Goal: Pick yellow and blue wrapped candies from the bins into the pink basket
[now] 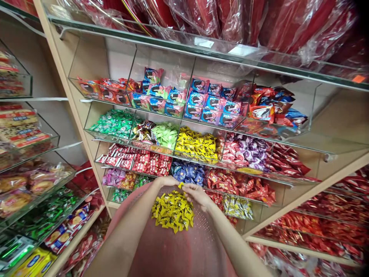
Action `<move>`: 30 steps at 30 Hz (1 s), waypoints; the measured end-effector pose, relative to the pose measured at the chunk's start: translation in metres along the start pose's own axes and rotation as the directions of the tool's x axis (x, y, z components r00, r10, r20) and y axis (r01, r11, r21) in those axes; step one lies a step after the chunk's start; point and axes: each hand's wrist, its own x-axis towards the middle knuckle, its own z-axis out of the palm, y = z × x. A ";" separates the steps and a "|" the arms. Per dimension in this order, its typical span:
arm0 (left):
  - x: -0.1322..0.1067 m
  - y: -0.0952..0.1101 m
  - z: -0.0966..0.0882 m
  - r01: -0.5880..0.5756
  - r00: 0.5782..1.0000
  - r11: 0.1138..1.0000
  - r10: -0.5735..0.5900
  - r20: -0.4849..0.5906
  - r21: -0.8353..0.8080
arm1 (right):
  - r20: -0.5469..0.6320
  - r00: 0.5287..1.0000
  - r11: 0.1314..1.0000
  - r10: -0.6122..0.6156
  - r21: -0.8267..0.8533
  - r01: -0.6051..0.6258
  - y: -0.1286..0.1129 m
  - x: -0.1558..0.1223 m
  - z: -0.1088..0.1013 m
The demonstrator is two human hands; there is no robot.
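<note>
A pinkish-red plastic basket [170, 254] with small holes in its side is directly in front of me. Inside it lies a pile of small yellow-wrapped candies [172, 211] with dark print. Over the far side of the pile, my right hand [197, 195] pinches one yellow candy [181, 185] between thumb and fingers. My left hand [167, 181] meets it from the other side, its fingers closed together at the same candy; its fingertips are partly hidden.
A shelf rack with clear dividers faces me. It holds more yellow candies [197, 145], blue-wrapped sweets [188, 172], red packets [151, 162] and green candies [115, 122]. Large red plastic-wrapped packs [230, 19] lie on the glass shelf [178, 44] above. Packaged snacks [23, 127] fill shelves at left.
</note>
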 end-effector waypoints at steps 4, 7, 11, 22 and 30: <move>0.000 0.000 -0.001 -0.032 0.999 0.999 0.032 -0.008 0.018 | -0.075 0.994 0.996 0.076 0.057 -0.072 0.036 0.012 -0.003; 0.000 -0.003 -0.003 -0.065 0.998 0.998 0.064 0.020 0.025 | -0.102 0.995 0.999 0.017 0.040 -0.013 0.045 0.016 -0.004; 0.005 -0.012 -0.001 -0.143 0.987 0.989 0.144 0.069 -0.022 | -0.099 0.995 0.999 -0.022 0.033 0.025 0.048 0.018 -0.002; 0.011 -0.016 0.002 -0.163 0.984 0.979 0.171 0.057 -0.121 | -0.087 0.993 0.997 0.080 0.021 -0.079 0.054 0.005 -0.013; 0.013 -0.014 0.005 -0.128 0.989 0.978 0.139 0.056 -0.167 | -0.067 0.992 0.991 0.108 0.088 -0.102 0.063 0.006 -0.018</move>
